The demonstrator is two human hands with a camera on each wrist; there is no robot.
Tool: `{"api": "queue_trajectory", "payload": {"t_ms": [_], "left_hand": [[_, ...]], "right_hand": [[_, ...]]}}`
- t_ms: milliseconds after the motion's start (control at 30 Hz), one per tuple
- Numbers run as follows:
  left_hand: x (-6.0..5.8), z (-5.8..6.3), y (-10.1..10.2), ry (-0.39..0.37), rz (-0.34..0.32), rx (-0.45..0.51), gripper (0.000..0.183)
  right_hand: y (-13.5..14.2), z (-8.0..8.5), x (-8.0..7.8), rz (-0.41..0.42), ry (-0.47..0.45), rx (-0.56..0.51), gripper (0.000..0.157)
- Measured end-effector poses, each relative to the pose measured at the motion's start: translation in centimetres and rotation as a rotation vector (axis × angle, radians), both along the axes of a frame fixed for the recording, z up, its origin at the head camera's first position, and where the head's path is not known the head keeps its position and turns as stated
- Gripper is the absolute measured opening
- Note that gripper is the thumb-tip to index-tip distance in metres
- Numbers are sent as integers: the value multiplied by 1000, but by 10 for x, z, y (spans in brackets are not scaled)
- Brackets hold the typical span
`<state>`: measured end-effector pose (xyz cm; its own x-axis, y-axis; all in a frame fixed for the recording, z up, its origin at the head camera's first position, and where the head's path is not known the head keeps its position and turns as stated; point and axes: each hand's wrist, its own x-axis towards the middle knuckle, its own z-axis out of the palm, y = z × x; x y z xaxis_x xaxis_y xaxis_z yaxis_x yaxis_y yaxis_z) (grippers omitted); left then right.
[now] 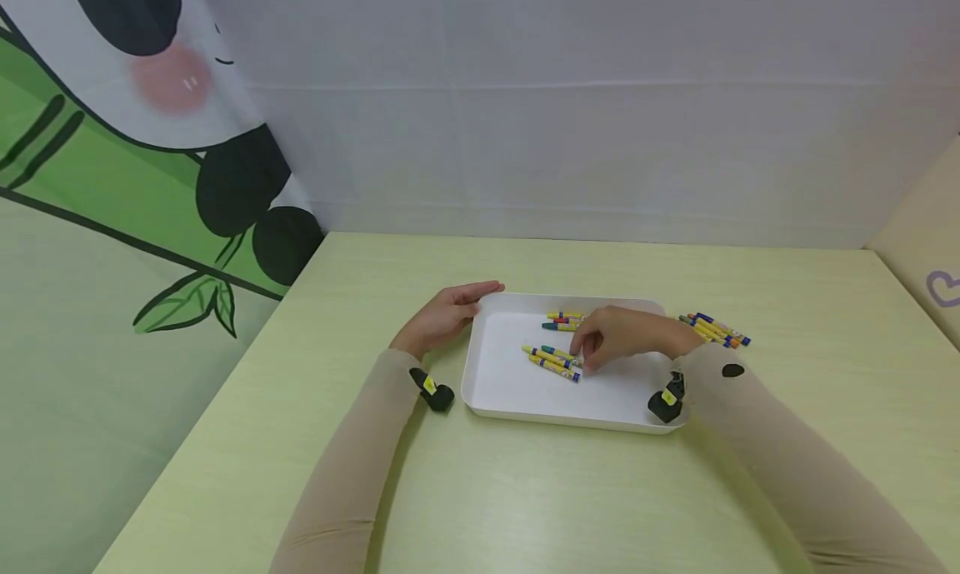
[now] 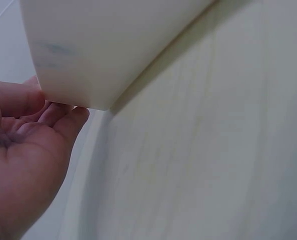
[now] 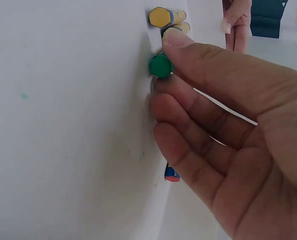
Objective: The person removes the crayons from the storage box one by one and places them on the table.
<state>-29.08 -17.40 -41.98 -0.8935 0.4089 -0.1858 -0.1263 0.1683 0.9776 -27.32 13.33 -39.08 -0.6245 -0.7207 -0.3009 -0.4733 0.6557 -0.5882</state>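
Note:
In the head view, a white tray lies on the table with several crayons inside it. My left hand grips its far left corner, and the left wrist view has the thumb and fingers at the rim. Over the middle of the tray, my right hand reaches down to the nearer group of crayons. Its thumb and index finger pinch a green-ended crayon, seen end-on in the right wrist view. A yellow crayon lies beside it. Farther back, a dark green crayon is partly covered by the right hand.
Outside the tray, a loose pile of crayons rests on the table to the right, behind the right wrist. A pale wall rises at the table's back edge, and a panda-patterned cloth hangs on the left.

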Motion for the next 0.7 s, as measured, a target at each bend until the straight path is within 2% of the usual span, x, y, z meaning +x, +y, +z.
{"api": "queue_trajectory", "payload": {"t_ms": [233, 533, 700], "left_hand": [[0, 0, 0, 4, 2, -11, 48], [-1, -2, 0, 6, 7, -11, 48], [-1, -2, 0, 8, 2, -3, 49]], "right_hand": [[0, -4, 0, 4, 20, -13, 17], [6, 0, 0, 9, 79, -32, 20], [12, 3, -2, -10, 71, -59, 21]]}}
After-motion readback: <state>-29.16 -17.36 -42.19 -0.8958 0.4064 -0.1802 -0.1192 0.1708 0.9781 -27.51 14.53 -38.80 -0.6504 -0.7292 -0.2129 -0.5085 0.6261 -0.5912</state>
